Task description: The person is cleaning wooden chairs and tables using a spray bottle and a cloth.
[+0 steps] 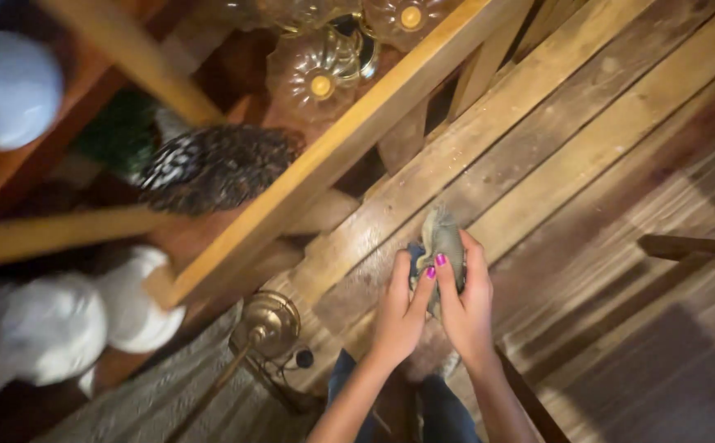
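Head view: left hand (400,312) and right hand (466,305) closed around grey cloth (442,238)

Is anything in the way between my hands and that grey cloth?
Nothing visible. The left hand and right hand already grip the grey cloth directly, fingers wrapped on it, above the wooden floor.

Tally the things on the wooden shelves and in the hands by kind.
Amber glass lamp shades: 3
White rounded ornaments: 3
Pale blue round object: 1
Speckled dark ornament: 1
Grey cloth, held by left hand and right hand: 1
Total: 9
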